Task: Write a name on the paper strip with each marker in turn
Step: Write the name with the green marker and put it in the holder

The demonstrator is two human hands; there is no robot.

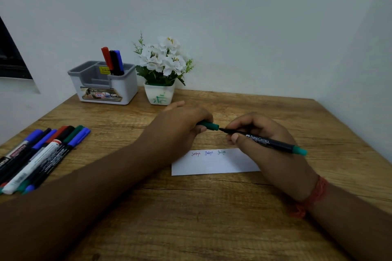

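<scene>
A white paper strip [214,164] lies on the wooden table, with the name written on it in red, blue and green. Just above it, my right hand [263,146] grips a thin black marker [269,141] with a green end. The marker's bare tip points left at a green cap [210,126], which my left hand [180,125] pinches. Tip and cap mouth are almost touching. Several more markers [40,152] lie side by side at the table's left edge.
A grey and white desk organiser [106,86] stands at the back left with three markers [112,62] upright in it. A white pot of white flowers [161,74] stands beside it. A white wall runs behind and to the right.
</scene>
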